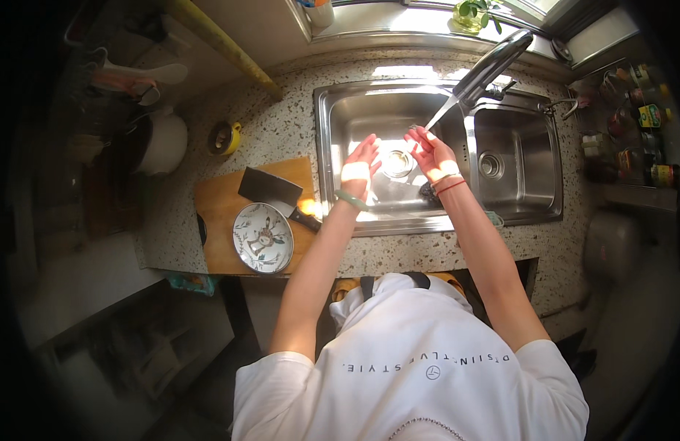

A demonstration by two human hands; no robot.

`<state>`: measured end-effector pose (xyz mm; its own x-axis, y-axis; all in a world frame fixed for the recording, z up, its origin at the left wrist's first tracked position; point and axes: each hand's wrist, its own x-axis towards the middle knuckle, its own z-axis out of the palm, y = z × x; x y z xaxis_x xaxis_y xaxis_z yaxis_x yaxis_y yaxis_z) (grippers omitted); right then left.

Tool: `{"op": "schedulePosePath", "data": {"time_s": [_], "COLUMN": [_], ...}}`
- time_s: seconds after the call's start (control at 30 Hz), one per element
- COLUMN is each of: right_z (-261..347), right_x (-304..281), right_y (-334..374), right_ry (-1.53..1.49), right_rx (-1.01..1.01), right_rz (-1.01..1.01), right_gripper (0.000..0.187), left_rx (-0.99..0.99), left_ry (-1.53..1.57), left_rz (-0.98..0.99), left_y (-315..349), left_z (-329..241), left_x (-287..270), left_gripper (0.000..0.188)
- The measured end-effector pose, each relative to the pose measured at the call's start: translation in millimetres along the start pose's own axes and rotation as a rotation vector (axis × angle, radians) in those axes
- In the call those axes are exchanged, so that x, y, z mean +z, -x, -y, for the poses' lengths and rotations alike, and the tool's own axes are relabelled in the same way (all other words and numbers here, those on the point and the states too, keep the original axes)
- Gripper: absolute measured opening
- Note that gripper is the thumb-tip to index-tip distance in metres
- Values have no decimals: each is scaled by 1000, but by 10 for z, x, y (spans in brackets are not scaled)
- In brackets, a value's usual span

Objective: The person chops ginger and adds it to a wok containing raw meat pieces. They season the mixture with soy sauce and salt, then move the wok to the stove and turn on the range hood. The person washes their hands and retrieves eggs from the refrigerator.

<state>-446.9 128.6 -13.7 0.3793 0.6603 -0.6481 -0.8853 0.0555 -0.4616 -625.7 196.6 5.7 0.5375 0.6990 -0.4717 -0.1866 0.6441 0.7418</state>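
Observation:
Both hands are over the larger basin of a steel double sink (340,218). My left hand (360,163), with a green bangle at the wrist, is open and holds nothing that I can see. My right hand (432,156) is also open, palm turned up, fingers slightly curled. A running stream of water (441,114) falls from the chrome faucet (494,65) onto its fingertips. Beneath the hands, the round drain (397,163) shows between them. A dark scouring pad or similar bundle (429,192) lies beside my right wrist, partly hidden.
On the counter to the left, a wooden cutting board (216,187) bears a cleaver (270,189) and a deer-patterned dish (263,237). Farther left stand a yellow cup (235,138) and a white pot (166,140). Bottles (650,116) line the right side; a potted plant (469,16) sits at the window.

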Motion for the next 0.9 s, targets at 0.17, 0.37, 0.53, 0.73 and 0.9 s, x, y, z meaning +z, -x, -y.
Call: {"op": "schedulePosePath", "data": {"time_s": [0.17, 0.37, 0.53, 0.73, 0.9], "right_z": [110, 8, 26, 143, 505], "right_x": [246, 26, -261, -348, -437], "right_y": [-27, 114, -257, -390, -212], "right_ry": [54, 287, 533, 485, 1290], "right_rx": [-81, -82, 49, 225, 30], "right_rz": [21, 63, 21, 99, 245], "right_gripper": [24, 23, 21, 36, 51], "left_rx": [66, 444, 298, 224, 105], "left_ry": [-163, -1477, -1484, -1273, -1103], "left_rz": [35, 35, 49, 86, -128], "left_y": [-757, -717, -438, -412, -476], "left_z": [582, 753, 663, 530, 714], "left_x": [696, 797, 983, 959, 561], "left_gripper": [48, 56, 46, 41, 35]}}
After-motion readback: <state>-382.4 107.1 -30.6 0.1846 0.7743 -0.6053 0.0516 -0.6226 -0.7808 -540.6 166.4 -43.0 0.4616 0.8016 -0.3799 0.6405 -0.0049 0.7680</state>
